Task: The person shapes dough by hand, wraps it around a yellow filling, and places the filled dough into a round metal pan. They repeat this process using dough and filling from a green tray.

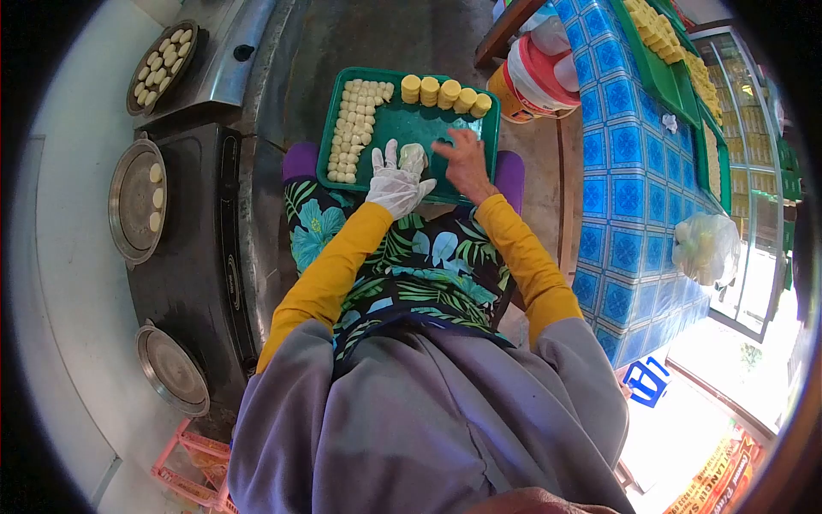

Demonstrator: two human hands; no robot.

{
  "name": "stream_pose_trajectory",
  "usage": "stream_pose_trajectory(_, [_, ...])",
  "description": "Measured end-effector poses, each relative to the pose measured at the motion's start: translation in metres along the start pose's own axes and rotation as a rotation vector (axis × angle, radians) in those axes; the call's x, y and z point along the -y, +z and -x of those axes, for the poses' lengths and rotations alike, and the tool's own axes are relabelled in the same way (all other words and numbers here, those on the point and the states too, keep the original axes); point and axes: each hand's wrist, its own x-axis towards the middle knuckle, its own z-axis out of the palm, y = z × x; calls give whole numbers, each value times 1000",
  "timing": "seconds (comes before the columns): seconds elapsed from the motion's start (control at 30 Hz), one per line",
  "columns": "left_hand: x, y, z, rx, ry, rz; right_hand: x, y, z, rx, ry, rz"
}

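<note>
A green tray [342,74] rests across my lap. My left hand [396,187], in a clear plastic glove, lies over its near part with fingers spread. Against those fingers is a pale, whitish lump [413,158], perhaps dough; its kind is not clear. To the right, my bare right hand [466,163] hovers low over the tray, fingers apart and slightly blurred, with nothing visible in them. Rows of small white dough balls [351,128] fill the tray's left side. Several stacks of round yellow pieces [430,90] stand along the far right edge.
To the left, a dark stove [193,223] carries round metal pans [137,206], one with several pale pieces. Another pan [163,67] of pale rounds sits farther off. At right are a blue-checked table [612,214], a plastic bag [707,248] and a red-lidded bucket [535,81].
</note>
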Motion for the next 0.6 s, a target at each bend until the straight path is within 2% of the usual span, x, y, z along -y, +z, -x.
stream_pose_trajectory(0.03, [0,-2,0,-1,-3,1,-10,2,-9,-179,28,-70])
stream_pose_trajectory(0.07, [-1,-3,0,12,11,-1,-19,-1,-23,-349,53,4])
stream_pose_trajectory(0.1, [1,-5,0,22,25,-7,-28,-4,-35,-352,48,0])
stream_pose_trajectory(0.17, [0,4,5,-51,19,-28,-42,-10,-54,-443,196,-103])
stream_pose_trajectory(0.2, [-1,9,6,-124,15,-41,-46,-12,-61,-446,193,-102])
stream_pose_trajectory(0.27, [-3,6,8,-120,-18,-19,-45,-18,-78,-482,63,-73])
stream_pose_trajectory(0.3, [-5,7,14,-103,-46,11,-42,-18,-84,-473,64,-82])
stream_pose_trajectory(0.37, [-4,14,12,-87,-41,-17,-39,-17,-93,-382,35,-21])
stream_pose_trajectory(0.43, [-1,16,10,-225,-16,-77,-39,-13,-102,-346,45,22])
stream_pose_trajectory(0.47, [4,17,11,-223,-19,-76,-41,-7,-104,-303,61,66])
stream_pose_trajectory(0.53, [20,18,9,-319,-35,494,-47,-3,-111,-297,93,12])
stream_pose_trajectory(0.57, [21,20,10,-310,-38,496,-48,-2,-109,-290,132,-40])
stream_pose_trajectory(0.6, [20,23,14,-301,-196,448,-48,0,-104,-279,135,-46])
